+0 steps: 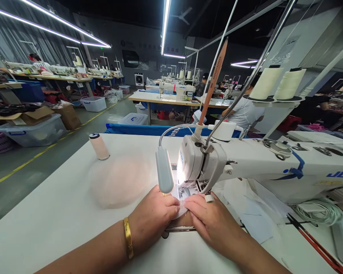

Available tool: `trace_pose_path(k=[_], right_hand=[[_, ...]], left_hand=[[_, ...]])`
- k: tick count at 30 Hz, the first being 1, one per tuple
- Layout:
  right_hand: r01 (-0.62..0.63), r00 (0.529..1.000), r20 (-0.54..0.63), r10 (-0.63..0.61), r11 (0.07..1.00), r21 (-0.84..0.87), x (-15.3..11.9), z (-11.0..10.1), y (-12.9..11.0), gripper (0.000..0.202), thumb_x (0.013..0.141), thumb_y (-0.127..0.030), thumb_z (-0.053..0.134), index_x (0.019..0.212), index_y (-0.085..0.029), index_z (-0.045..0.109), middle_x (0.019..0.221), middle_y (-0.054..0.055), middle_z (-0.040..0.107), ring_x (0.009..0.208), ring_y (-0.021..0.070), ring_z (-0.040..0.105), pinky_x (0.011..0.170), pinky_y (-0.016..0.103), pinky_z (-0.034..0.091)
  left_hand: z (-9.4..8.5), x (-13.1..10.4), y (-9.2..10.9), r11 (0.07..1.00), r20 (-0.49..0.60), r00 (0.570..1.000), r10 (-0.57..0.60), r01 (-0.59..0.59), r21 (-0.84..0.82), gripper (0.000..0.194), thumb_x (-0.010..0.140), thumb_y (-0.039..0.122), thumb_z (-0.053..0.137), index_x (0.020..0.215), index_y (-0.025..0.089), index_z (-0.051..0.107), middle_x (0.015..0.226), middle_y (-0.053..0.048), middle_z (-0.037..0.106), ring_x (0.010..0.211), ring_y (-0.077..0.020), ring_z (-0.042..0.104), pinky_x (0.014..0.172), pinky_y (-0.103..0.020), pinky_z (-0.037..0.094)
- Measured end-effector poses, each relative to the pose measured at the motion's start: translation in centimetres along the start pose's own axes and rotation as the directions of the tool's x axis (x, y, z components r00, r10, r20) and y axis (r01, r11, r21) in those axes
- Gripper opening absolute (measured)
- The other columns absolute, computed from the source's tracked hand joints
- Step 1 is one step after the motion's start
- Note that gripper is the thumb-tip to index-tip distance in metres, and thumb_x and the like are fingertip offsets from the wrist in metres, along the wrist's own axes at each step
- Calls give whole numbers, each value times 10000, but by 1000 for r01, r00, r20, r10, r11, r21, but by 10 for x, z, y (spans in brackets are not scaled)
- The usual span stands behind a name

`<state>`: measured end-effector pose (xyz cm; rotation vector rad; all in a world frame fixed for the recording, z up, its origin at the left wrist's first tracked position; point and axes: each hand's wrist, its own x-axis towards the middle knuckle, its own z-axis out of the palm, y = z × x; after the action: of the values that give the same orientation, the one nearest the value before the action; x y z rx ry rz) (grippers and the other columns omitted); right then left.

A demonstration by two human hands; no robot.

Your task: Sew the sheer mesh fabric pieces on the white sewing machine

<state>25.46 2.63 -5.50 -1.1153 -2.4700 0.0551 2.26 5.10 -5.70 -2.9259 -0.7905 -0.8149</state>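
Note:
My left hand [153, 209] rests on the white table just left of the sewing machine's needle area, its thumb and fingers pinched on a small piece of thin white fabric [181, 208]. From the other side, my right hand [213, 215] pinches the same fabric, fingertips close to those of the left. The fabric lies in front of the presser foot [183, 191] of the white sewing machine [190, 161]; its far part is hidden under the machine head and in glare. A grey lamp [164, 171] hangs above my left fingers.
Sheer pale-pink fabric [118, 182] lies left, near a peach thread cone [99, 147]. To the right are white fabric pieces [254, 217], an orange-handled tool [317, 243] and a coiled cable [317, 212]. A person in white [247, 110] sits beyond the machine.

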Motion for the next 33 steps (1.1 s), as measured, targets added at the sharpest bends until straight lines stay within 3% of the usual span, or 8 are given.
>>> trace_pose_path(k=[7,18,26,33], right_hand=[[-10,1000,-17,10,1000,15,0,4,2,324,903,-15,489,1021,-252,675,948,46,707,841,245,605,775,363,458],[-79,996,-47,79,997,14,2,6,4,374,896,-39,489,1117,-246,709,1046,75,721,915,287,608,754,398,521],[-75,993,-89,74,997,-10,2,9,5,372,912,-46,464,1116,-232,715,1064,102,735,973,295,657,756,396,536],[-71,994,-83,68,997,-39,3,7,8,369,901,-32,477,1106,-231,711,1050,85,747,927,277,645,761,392,530]], left_hand=[[-2,1,-2,999,46,998,-38,37,36,225,912,20,557,784,190,631,859,-24,731,777,-188,673,811,-362,498],[3,6,-10,993,-24,999,-28,31,116,236,956,59,526,807,194,651,858,-35,711,839,-210,658,846,-380,512],[1,7,-12,984,14,998,-69,66,163,228,946,91,550,751,190,615,854,-33,699,819,-206,633,826,-366,507],[-2,7,-8,992,16,995,-101,99,79,247,967,112,525,769,195,648,873,-53,710,873,-221,648,850,-374,508]])
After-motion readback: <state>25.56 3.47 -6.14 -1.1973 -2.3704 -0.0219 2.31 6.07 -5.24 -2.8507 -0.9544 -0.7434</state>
